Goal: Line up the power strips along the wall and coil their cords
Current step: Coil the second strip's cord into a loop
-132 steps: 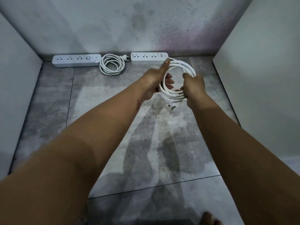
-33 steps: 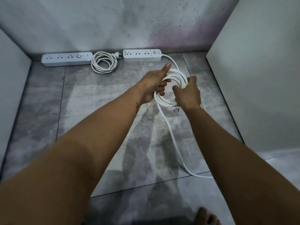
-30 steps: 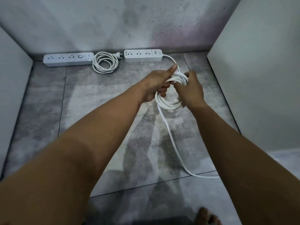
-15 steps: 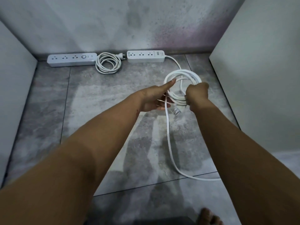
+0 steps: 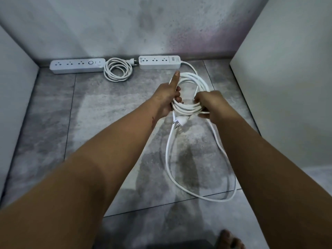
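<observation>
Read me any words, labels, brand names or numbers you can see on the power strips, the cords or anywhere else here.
No text is readable here.
Right white power strip: small grey marks at both ends of its top face, too blurred to read.
Left white power strip with round button: only socket holes and tiny marks beside the button, unreadable.
White cords, wall and grey floor tiles: no print visible.

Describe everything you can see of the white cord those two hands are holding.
The white cord is round and smooth, plastic-looking. It leaves the right power strip by the wall. Several turns are gathered between the left hand and right hand. Its two-pin plug dangles below; one long slack loop trails on the floor.
</observation>
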Available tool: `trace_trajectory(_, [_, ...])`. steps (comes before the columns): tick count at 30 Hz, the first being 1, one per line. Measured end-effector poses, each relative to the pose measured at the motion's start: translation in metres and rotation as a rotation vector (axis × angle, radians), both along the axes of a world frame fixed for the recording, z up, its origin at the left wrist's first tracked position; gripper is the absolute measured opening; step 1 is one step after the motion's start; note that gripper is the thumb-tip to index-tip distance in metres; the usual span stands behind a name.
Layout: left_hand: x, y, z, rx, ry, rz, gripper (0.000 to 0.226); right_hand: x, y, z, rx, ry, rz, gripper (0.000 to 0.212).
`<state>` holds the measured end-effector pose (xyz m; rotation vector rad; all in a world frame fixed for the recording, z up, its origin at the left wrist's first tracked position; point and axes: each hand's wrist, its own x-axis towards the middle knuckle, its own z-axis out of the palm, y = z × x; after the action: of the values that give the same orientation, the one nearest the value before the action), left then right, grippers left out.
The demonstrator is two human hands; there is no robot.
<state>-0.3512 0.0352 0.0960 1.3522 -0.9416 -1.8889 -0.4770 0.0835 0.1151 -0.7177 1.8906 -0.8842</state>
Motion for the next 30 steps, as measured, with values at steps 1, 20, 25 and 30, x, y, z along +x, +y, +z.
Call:
trace_trajectory(1, [0.000,0.001,0.001,-0.020,-0.023,-0.041,0.049,-0.002,-0.001,0.004,-0.044,0.060,0.012,0.002])
trace_trajectory(20, [0.031,-0.001,-0.018,0.084,-0.109,-0.544,0.087,-0.014,-0.008,0.015,-0.054,0.058,-0.107,0.011])
trace_trajectory(25, [0.040,0.003,-0.024,0.119,-0.120,-0.560,0.076,-0.017,-0.015,0.007,-0.084,0.278,-0.205,0.050])
trace_trajectory(30, [0.031,0.012,-0.018,0.219,-0.031,-0.643,0.081,-0.012,-0.011,0.000,-0.109,0.238,-0.309,0.042])
